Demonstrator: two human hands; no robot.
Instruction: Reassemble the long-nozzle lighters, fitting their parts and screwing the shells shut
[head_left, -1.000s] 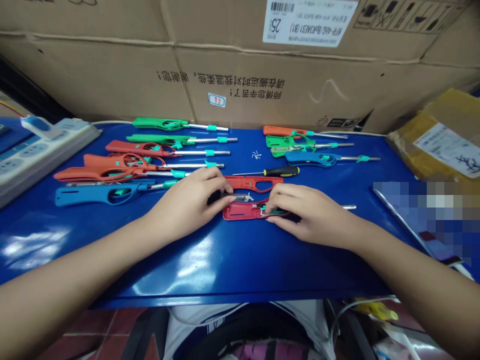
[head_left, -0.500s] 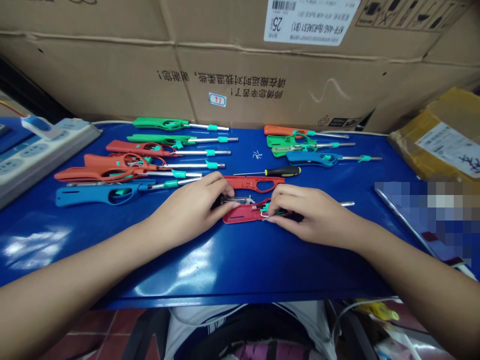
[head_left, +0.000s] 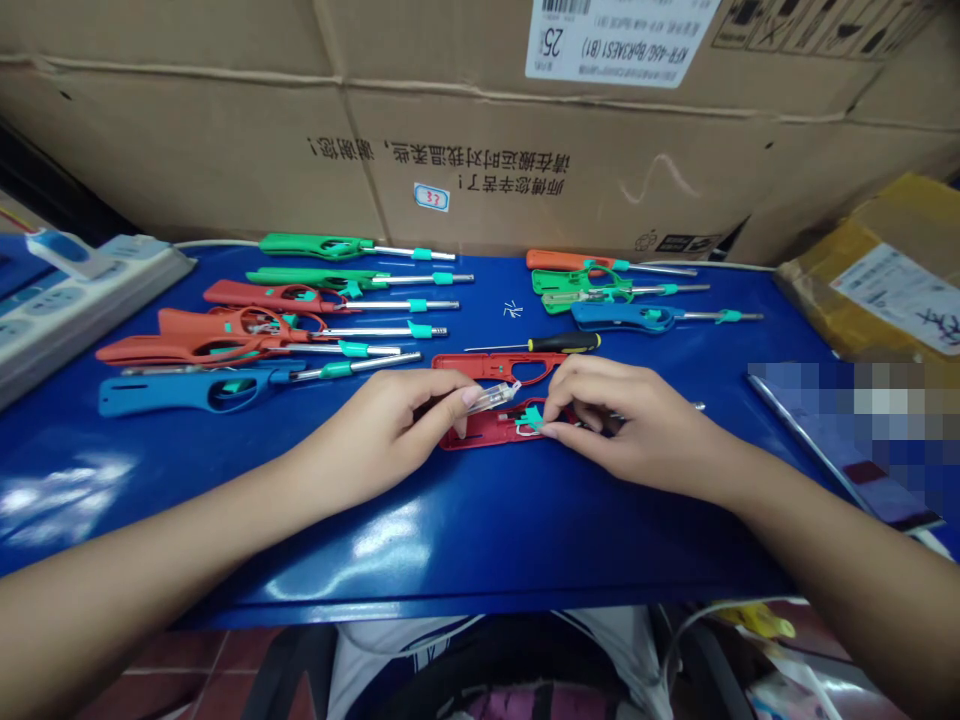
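Observation:
My left hand [head_left: 420, 415] pinches a clear plastic fuel tank [head_left: 491, 400] with a small white tip, tilted up to the right. Beneath it lies a red lighter half-shell [head_left: 484, 430], inner side up, with a teal trigger [head_left: 532, 417] in it. At the shell's right part my right hand [head_left: 615, 415] is closed; its thumb and finger meet at the end of a thin white wire [head_left: 529, 431] beside the trigger. The hand covers most of the metal barrel. Just behind lies the other red half-shell [head_left: 469, 365].
A black-and-yellow screwdriver [head_left: 566, 343] and tiny white pieces [head_left: 512, 310] lie behind. Several gas lighters, such as a blue one [head_left: 195, 390], line the left; others, including an orange one [head_left: 570, 261], lie back right. A cardboard box [head_left: 450, 120] walls the back; a power strip [head_left: 142, 270] stands left.
My left hand has raised the fuel tank's tip slightly and shows more of it. My right fingers have shifted a little right, uncovering the teal trigger. The view has moved slightly.

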